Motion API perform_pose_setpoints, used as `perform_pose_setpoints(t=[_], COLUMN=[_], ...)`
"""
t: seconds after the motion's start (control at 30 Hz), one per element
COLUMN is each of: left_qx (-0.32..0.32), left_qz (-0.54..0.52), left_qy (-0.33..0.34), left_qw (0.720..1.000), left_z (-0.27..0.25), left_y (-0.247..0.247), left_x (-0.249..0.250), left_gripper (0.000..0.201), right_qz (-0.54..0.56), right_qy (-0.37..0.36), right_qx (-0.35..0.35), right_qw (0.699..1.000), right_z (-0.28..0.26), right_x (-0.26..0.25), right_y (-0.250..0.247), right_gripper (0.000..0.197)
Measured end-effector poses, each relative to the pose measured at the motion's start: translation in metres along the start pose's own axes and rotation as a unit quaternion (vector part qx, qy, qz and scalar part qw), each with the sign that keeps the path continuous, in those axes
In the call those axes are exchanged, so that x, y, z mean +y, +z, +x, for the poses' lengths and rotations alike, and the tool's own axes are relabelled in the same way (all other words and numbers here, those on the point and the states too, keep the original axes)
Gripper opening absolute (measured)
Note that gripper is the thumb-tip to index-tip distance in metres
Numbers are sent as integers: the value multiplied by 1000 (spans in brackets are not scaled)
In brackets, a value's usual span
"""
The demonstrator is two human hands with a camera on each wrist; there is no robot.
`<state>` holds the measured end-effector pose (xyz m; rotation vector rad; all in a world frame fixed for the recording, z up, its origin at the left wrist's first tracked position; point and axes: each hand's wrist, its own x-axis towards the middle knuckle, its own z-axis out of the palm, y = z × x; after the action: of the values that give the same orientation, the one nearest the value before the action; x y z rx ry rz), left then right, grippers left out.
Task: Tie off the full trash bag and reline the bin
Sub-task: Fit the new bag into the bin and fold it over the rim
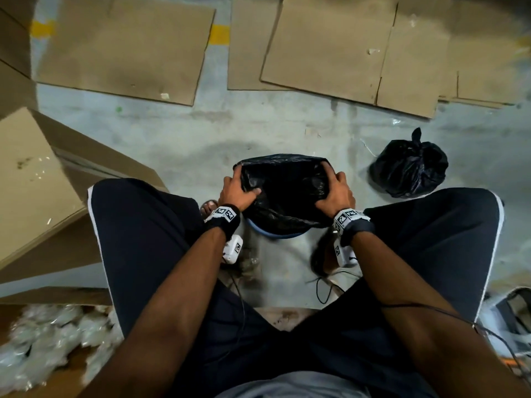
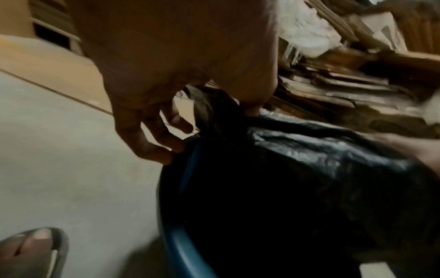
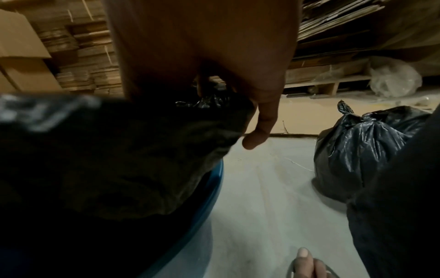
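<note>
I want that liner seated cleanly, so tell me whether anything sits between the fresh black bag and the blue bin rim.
Nothing visible does. The left hand and right hand already grip the fresh black plastic liner over the round blue plastic bin. The tied black trash bag sits apart on the floor, off to the right.

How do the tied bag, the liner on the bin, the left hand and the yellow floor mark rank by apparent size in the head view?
1. Liner
2. Tied bag
3. Left hand
4. Yellow floor mark

The tied bag lies farther from the camera than the liner, so their true sizes may be closer.
</note>
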<state>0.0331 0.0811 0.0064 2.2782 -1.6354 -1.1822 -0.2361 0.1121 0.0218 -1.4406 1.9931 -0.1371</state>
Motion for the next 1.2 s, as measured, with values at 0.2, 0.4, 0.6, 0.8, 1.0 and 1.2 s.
perform_pose_setpoints(t=[0.2,0.4,0.6,0.8,1.0,1.2], left_qx=[-25,-34,126,147,8,-38], left_qz=[137,229,198,163,173,-12], left_qy=[44,17,185,227,231,214], left_qw=[989,973,954,949,958,976], left_z=[-14,-35,-39,3,61,97], left_y=[1,4,10,8,11,17], left_x=[-10,-36,1,37,56,57], left_gripper=[103,104,35,45,37,26], right_qz=[-40,-78,-142,-115,-100,72], right_qy=[42,43,-56,-154,-214,-129], right_qx=[-9,-11,124,184,74,32], right_qw=[998,996,980,964,969,989], right_z=[-15,-26,-25,10,65,113], right_x=[11,24,-13,-35,-53,-48], right_y=[16,21,16,12,25,28], right_gripper=[117,101,43,46,34,13])
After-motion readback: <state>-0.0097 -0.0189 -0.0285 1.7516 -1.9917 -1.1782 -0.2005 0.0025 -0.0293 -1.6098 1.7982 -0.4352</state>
